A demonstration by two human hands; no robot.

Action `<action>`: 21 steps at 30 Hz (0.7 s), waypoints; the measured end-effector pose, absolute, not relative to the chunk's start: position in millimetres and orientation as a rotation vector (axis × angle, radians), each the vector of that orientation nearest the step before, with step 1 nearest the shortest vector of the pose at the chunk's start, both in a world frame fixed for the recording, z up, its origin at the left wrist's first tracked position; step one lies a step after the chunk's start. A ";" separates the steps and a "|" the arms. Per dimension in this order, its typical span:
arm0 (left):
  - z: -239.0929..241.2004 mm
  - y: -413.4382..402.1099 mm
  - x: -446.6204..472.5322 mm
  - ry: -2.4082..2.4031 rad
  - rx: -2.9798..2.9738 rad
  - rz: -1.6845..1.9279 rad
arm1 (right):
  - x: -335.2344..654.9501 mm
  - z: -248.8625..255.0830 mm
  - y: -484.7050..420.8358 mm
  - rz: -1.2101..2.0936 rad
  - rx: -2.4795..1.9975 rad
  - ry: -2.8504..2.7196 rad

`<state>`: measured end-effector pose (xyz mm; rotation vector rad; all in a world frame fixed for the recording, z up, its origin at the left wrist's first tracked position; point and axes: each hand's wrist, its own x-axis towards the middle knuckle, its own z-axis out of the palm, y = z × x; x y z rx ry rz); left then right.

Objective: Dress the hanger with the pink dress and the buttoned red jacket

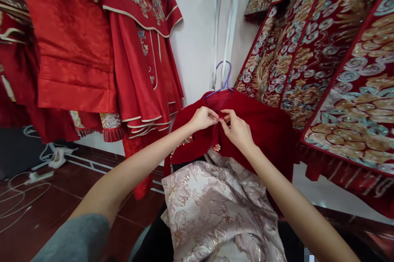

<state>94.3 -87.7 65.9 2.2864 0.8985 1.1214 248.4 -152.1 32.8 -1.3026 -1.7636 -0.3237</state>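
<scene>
A dark red velvet jacket (264, 126) hangs on a purple hanger (226, 77) in front of me. My left hand (203, 117) and my right hand (237, 128) meet at the jacket's front opening just under the collar. Both hands pinch the fabric edges around a small fastening (221, 120). A second small decorated button (217, 147) sits lower on the front. Below the jacket lies a pale pink and silver brocade garment (215, 208), bunched up against my body.
Red embroidered robes (101, 40) hang at the left. Heavily gold-embroidered red garments (332, 61) hang at the right. A white wall (197, 36) with silver straps stands behind. White cables (21, 196) and a pale shoe (57, 157) lie on the dark red floor.
</scene>
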 end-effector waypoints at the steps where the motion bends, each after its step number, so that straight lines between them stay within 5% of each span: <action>1: 67.5 -86.6 93.3 0.887 2.291 1.090 | 248.1 32.7 -150.5 -0.316 -1.302 -1.759; 21: 116.4 -93.3 86.1 0.544 3.197 0.671 | 253.5 29.8 -147.9 -0.152 -1.105 -1.806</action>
